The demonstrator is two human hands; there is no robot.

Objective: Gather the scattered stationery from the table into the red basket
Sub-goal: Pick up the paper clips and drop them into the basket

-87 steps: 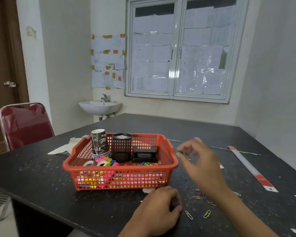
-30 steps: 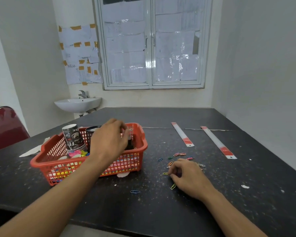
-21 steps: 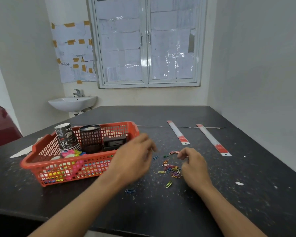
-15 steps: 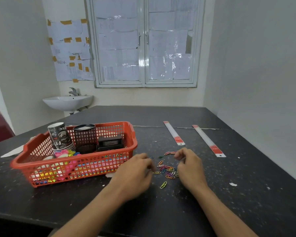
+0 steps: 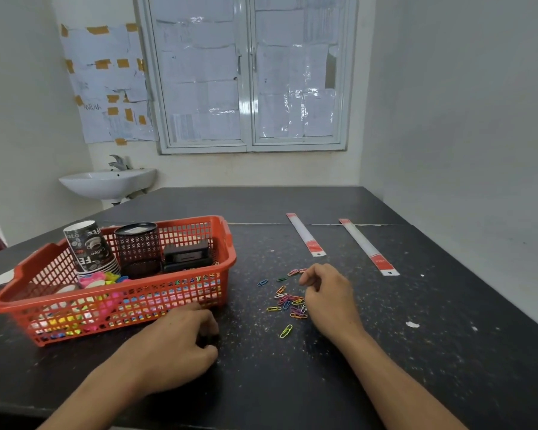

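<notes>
The red basket (image 5: 227, 240) stands on the table at the left, holding a paper cup, a black mesh pen pot, a black stapler and coloured bits. To its right, several coloured paper clips (image 5: 288, 301) lie scattered on the black table (image 5: 416, 367). A yellow-green clip (image 5: 286, 331) lies apart, nearer me. My right hand (image 5: 328, 297) rests beside the pile, its loosely curled fingers cupping the pile's right side. My left hand (image 5: 177, 346) sits in front of the basket, fingertips pinched together on the tabletop where a lone blue clip lay; that clip is hidden under them.
Two long white rulers with red ends (image 5: 305, 234) (image 5: 367, 247) lie behind the clips. A white sink (image 5: 106, 181) hangs on the far wall left of the table. A white scrap (image 5: 412, 324) lies at the right, and a wall runs along the table's right side.
My left hand left the basket, went to the clip pile, then drew back towards me in front of the basket. My right hand stayed at the pile, raking clips together.
</notes>
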